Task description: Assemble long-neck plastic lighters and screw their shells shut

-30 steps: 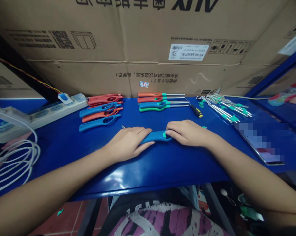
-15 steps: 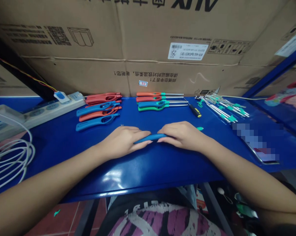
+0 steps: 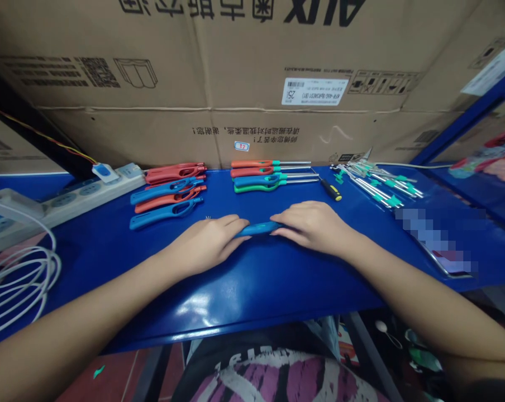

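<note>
Over the middle of the blue table, a blue lighter handle lies crosswise between my two hands. My left hand pinches its left end between thumb and fingers. The right end is gripped by my right hand, whose fingers hide that part. Beyond my left hand are several red and blue lighter handles without rods. Past the held handle lie several lighters with metal rods and green collars. A yellow and black screwdriver lies just beyond my right hand.
Metal rods with green pieces are heaped at the back right, near a phone-like device, partly pixelated. A power strip and coiled white cable occupy the left. A cardboard box walls off the back.
Both hands keep hold of the blue handle, which has shifted slightly left. A green tip that showed beyond my right hand is no longer visible. The view has tilted a little.
</note>
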Demonstrator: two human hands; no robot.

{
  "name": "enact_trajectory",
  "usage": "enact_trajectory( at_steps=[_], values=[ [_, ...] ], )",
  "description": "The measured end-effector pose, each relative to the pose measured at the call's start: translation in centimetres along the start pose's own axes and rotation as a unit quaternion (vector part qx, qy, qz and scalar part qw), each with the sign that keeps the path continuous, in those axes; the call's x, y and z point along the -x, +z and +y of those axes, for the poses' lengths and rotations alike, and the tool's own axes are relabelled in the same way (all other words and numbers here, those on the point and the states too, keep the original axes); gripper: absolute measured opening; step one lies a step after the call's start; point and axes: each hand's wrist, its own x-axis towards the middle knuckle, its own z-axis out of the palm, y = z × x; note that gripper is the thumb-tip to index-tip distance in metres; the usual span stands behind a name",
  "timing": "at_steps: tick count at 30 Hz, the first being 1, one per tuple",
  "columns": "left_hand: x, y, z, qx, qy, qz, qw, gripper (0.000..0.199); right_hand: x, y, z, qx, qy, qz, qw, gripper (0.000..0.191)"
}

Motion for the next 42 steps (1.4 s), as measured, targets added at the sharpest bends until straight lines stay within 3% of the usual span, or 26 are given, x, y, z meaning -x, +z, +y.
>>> enact_trajectory(
  at_steps=[8, 13, 17, 23, 26, 31, 37, 42],
  values=[
    [-0.2, -0.5, -2.2, -0.064, -0.033, 0.036, 0.997, 0.031, 1.6, -2.6, 5.2, 0.075, 0.106, -0.046, 0.99, 0.05],
    [-0.2, -0.6, -2.8, -0.073, -0.028, 0.049, 0.996, 0.031, 2.4, -2.6, 7.2, 0.048, 0.119, -0.036, 0.991, 0.017],
    [-0.1, -0.7, -2.6, -0.09, -0.019, 0.055, 0.994, 0.033, 1.9, -2.0, 6.4, -0.034, 0.078, -0.021, 0.996, 0.019],
    [0.0, -0.4, -1.1, -0.103, 0.014, 0.034, 0.994, 0.033, 0.3, -0.8, 2.4, -0.115, 0.024, -0.054, 0.992, 0.026],
    [0.0, -0.2, -0.8, -0.099, 0.025, 0.022, 0.994, 0.033, 0.0, -0.4, 1.6, -0.112, 0.014, -0.067, 0.991, 0.028],
    [0.0, 0.1, -0.9, -0.073, 0.017, 0.023, 0.997, 0.034, 0.3, -0.2, 2.3, -0.102, 0.012, -0.026, 0.994, 0.026],
    [0.2, 0.3, -0.3, 0.059, 0.004, 0.041, 0.997, 0.028, 0.2, -0.2, 1.7, 0.006, -0.088, 0.043, 0.995, 0.023],
    [0.4, 0.1, 0.4, 0.107, 0.011, 0.055, 0.993, 0.023, 0.0, -0.5, 1.2, 0.032, -0.114, 0.088, 0.989, 0.016]
  ],
)
